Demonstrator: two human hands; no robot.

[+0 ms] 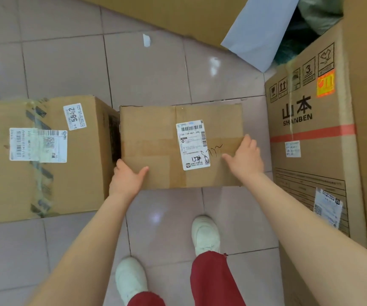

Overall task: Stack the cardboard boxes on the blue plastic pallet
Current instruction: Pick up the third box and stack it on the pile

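Cardboard box [178, 146] on the floor, left hand [126, 180] and right hand [244, 159] spread wide on it; no pallet visible, stacking undone.

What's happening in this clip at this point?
A person bends over a middle cardboard box on the tiled floor, left hand at its near left corner, right hand on its right edge. It sits between a larger box and a tall Shanben carton. No pallet is clearly visible.
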